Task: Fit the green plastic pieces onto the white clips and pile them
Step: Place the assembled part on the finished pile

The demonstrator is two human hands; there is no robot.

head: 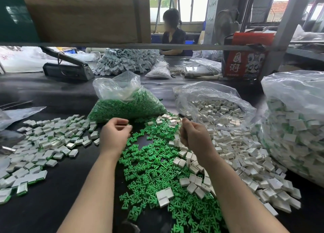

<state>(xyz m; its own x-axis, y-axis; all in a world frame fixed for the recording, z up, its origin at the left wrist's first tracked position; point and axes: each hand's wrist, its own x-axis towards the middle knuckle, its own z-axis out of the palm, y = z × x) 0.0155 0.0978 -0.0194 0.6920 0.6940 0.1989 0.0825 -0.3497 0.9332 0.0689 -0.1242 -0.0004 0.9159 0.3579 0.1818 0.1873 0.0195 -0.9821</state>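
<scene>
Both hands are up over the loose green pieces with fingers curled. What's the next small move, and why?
Probably lower the left hand to pick one piece from the loose green pieces under it. Its curled fingers show nothing in their grip, and what the right hand holds is hidden. The white clips lie right, the fitted pile left.

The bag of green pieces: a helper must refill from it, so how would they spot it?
Start at the black table and look just beyond the left hand. There lies a clear plastic bag with its mouth open, packed with loose green pieces. The bags to its right hold white clips instead.
</scene>
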